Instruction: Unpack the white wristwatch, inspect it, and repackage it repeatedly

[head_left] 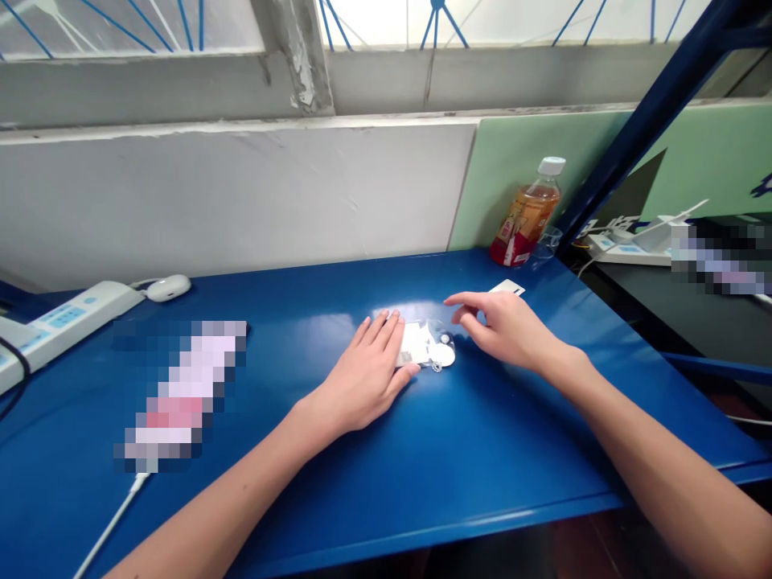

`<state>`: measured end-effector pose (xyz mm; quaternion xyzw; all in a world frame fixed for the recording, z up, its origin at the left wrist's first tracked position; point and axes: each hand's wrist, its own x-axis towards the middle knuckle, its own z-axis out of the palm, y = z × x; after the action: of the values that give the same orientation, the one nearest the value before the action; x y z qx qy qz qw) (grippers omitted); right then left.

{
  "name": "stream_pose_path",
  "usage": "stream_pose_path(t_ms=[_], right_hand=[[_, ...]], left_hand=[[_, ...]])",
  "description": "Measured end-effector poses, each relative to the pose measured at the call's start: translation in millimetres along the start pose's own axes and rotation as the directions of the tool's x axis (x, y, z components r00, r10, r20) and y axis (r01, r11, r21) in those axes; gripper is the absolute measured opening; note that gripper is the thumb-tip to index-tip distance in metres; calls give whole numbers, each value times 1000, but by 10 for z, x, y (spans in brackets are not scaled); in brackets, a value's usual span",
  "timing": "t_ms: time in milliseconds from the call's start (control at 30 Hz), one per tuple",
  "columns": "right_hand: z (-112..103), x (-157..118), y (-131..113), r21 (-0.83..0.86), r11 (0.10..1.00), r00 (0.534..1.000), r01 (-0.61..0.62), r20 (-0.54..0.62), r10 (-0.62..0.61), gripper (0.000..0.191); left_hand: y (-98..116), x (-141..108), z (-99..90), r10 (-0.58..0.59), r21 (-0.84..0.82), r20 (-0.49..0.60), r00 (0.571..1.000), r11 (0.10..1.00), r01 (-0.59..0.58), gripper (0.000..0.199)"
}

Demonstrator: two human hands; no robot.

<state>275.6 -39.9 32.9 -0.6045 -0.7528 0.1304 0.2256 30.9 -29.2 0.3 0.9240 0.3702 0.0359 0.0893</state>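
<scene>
My left hand (371,374) lies flat, fingers stretched out, over the left part of a small clear plastic holder (416,342) with a white card-like piece inside. At its right end are a round white piece (443,355) and what looks like a short chain (437,367). The fingers cover the rest of it. To the right, apart from the holder, my right hand (503,322) is raised over the table with the index finger pointing left and the other fingers loosely bent. It holds nothing. Just behind it a white card (507,288) lies on the blue table (482,466).
A drink bottle (524,217) with a white cap stands at the back right by a clear cup (547,243). On the left are a blurred phone (186,386) on a white cable (112,523), a power strip (72,322) and a white mouse-shaped object (168,288). A blue post (639,121) rises at right.
</scene>
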Motion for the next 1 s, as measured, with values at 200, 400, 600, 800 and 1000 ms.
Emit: stream_pose_path(t_ms=[200,400,600,800,1000], right_hand=[[0,13,-7,64,998,996,-29,86,23,35],[9,39,10,486,868,983,-101,185,10,31],[42,8,-44,525,851,968,20,202,-147,31],[52,-12,-56,361,919,964,159,143,-223,27],[90,-43,-59,228,922,929,312,127,-346,33]], left_hand=[[-10,-7,-5,6,-32,-9,1000,999,-7,72],[6,-4,-20,-11,3,20,1000,1000,11,72],[-1,-1,-6,8,-20,-16,1000,1000,-9,72],[-7,-1,14,15,-20,-47,999,1000,-16,69],[-14,2,24,13,1,-32,999,1000,-13,72]])
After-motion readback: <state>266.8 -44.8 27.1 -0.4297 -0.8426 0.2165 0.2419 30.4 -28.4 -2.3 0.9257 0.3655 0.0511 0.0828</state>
